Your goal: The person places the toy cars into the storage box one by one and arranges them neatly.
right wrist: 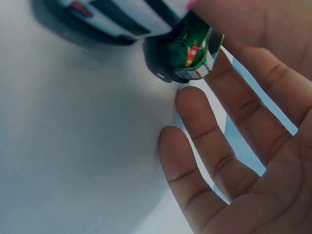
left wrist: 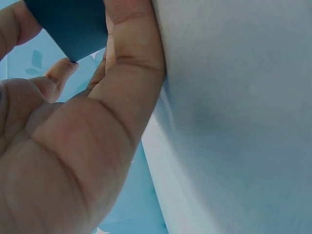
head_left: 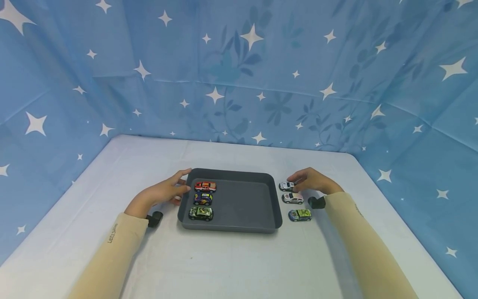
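My left hand [head_left: 164,192] is at the left edge of the dark gray tray [head_left: 239,203], fingers mostly straight and laid against the rim near the far left corner. Wrist cam shows my thumb [left wrist: 131,48] pressed flat on the white table [head_left: 231,261] w/ the tray's corner [left wrist: 73,24] right by my fingertips. Not really gripping it afaict, just touching.

Inside the tray, lined up along the left wall front to back: green car [head_left: 201,213], blue car [head_left: 203,199], red/orange car [head_left: 205,186]. Rest of the tray floor is bare gray.

My right hand [head_left: 313,181] is just right of the tray, over the farthest of three cars sitting in a row on the table. That one's a small white car [head_left: 286,186] w/ green on it; the wrist cam shows it [right wrist: 192,53] tucked btwn my index finger and thumb, so I'm pinching it while it's on the table. My other fingers [right wrist: 214,141] are spread and loose, holding nothing.

Next one toward me is another white car [head_left: 292,198], then a blue-green car [head_left: 300,214] closest to me, both untouched, just beside the tray's right wall.

Blue star-print cloth [head_left: 239,74] hangs all around behind the table.
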### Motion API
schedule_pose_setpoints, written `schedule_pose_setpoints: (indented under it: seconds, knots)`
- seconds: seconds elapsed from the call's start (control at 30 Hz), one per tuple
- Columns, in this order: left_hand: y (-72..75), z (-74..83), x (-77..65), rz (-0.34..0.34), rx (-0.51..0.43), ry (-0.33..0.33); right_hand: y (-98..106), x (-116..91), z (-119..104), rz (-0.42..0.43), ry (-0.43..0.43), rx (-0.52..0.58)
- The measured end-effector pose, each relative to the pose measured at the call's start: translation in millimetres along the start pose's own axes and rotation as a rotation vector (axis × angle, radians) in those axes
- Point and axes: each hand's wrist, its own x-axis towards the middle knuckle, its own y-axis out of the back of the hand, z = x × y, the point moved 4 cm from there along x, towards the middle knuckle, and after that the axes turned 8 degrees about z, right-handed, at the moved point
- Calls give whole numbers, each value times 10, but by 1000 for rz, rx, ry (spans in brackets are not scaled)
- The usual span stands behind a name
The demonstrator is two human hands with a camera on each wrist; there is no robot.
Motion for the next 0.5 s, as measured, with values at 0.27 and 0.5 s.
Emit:
schedule_pose_setpoints:
  seconds: [0.27, 0.5]
  knots:
    - [10, -2, -2, 0, -2, -2, -14, 34, 20, 11, -35, -21]
    - [9, -5, -7, 1, -5, 7, -4, -6, -16, 17, -29, -22]
